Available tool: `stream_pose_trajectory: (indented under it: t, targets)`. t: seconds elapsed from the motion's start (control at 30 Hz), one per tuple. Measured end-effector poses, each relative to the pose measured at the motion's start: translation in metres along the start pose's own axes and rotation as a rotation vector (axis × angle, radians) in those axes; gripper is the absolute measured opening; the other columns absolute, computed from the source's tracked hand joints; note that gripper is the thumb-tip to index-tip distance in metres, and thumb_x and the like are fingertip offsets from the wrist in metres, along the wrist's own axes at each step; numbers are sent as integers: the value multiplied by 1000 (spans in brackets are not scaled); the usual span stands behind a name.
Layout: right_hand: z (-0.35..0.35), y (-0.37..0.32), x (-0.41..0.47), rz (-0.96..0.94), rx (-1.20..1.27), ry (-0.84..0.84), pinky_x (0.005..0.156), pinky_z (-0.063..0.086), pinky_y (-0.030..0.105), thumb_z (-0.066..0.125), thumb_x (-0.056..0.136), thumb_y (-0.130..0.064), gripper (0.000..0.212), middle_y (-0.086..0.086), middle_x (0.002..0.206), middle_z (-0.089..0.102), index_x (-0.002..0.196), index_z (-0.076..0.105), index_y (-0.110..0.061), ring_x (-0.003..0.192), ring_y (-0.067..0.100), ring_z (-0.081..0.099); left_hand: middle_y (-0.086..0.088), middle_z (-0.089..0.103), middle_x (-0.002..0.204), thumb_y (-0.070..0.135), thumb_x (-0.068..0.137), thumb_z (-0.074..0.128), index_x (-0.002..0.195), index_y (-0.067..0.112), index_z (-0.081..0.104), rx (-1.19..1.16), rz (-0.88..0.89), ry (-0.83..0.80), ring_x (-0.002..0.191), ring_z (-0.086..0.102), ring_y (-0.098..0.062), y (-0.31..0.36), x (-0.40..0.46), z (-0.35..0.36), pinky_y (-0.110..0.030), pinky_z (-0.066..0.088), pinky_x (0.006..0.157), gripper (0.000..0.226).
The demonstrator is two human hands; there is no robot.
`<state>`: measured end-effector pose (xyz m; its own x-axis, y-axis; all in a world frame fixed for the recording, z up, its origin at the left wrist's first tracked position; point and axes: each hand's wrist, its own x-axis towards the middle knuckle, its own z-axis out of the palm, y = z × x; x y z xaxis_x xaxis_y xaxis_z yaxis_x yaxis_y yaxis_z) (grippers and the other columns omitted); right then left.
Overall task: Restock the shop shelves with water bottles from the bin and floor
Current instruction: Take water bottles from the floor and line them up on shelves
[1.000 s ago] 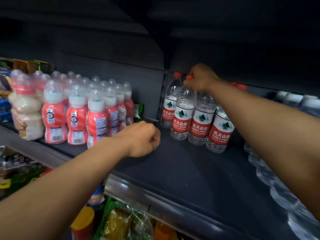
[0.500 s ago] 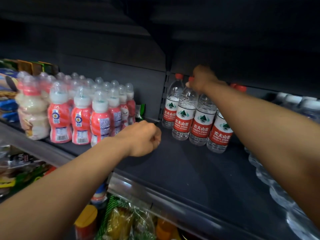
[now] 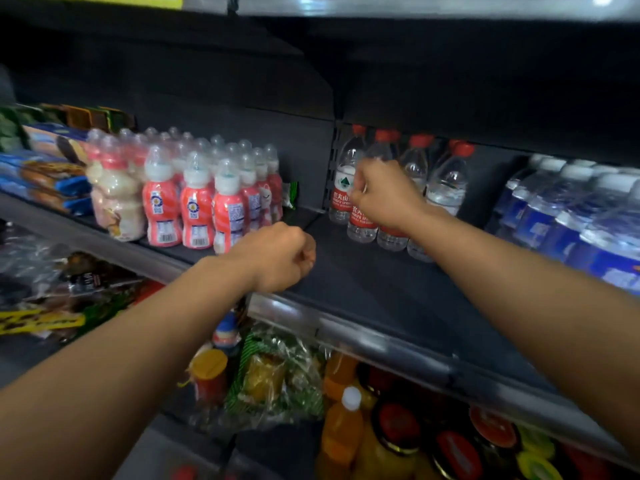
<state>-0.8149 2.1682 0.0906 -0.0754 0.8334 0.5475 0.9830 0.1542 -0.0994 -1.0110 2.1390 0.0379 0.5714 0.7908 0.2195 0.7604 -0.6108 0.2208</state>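
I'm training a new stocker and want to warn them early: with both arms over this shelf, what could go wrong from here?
1. The right hand is a curled fist right in front of the tightly grouped red-capped water bottles; a careless pull-back could topple one into the others.
2. The left hand, also fisted and empty, hangs beside the pink drink bottles near the shelf edge; a sideways sweep could knock them off.

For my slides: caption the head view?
Both hands empty, fingers curled, before red-capped water bottles on the dark shelf.

Right hand (image 3: 382,195) blurred, hides water bottles' (image 3: 360,216) labels.
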Motion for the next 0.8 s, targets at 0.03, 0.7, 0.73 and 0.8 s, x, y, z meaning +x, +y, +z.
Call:
stream_pose_trajectory:
  t: [0.03, 0.7, 0.73, 0.8]
  targets:
    - [2, -9, -17, -7, 47, -17, 62, 43, 31, 60, 86, -20, 10, 5, 82, 59, 79, 55, -14, 78, 24, 58, -5, 69, 101, 19, 90, 55, 99, 20, 67, -6, 2, -4, 97, 63, -28, 2, -12, 0, -36, 51, 86, 15]
    - [138, -147, -356, -93, 374, -665, 64, 49, 41, 55, 89, -27, 8, 11, 91, 64, 92, 52, -20, 88, 35, 60, -9, 69, 105, 23, 87, 52, 99, 16, 67, -80, -205, -410, 101, 62, -29, 5, -290, 168, -39, 49, 84, 21]
    - [147, -150, -368, -120, 362, -691, 64, 47, 38, 54, 89, -28, 10, 12, 95, 64, 95, 52, -20, 91, 36, 60, -8, 68, 106, 23, 86, 52, 99, 17, 67, -76, -228, -437, 103, 62, -28, 5, -304, 180, -38, 48, 84, 20]
    - [163, -156, -388, -181, 332, -738, 63, 36, 32, 55, 89, -29, 19, 14, 105, 63, 104, 51, -18, 96, 36, 59, -7, 67, 111, 25, 88, 51, 100, 19, 65, -76, -286, -492, 106, 61, -28, 6, -329, 202, -35, 49, 84, 19]
